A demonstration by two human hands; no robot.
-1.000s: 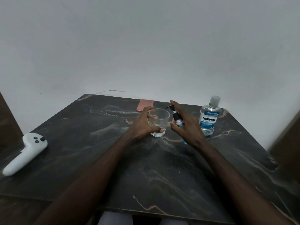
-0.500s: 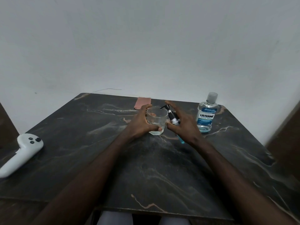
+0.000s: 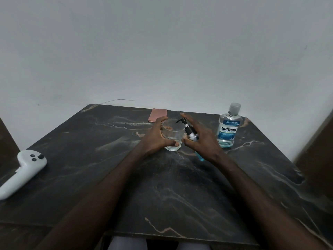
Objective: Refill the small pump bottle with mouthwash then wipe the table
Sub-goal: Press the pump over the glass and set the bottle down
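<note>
Left hand [image 3: 155, 139] grips glass [image 3: 173, 134] standing on counter [image 3: 162, 186], fingers curled round it. Right hand [image 3: 203, 143] holds small pump bottle [image 3: 188, 130] just right of glass, tilted, nozzle toward glass rim. Mouthwash bottle [image 3: 227, 130] upright, cap on, nearer right hand

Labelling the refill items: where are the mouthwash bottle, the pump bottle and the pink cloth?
mouthwash bottle [image 3: 227, 131], head view, blue label.
pump bottle [image 3: 188, 130], head view, black collar.
pink cloth [image 3: 157, 115], head view, its middle.
</note>
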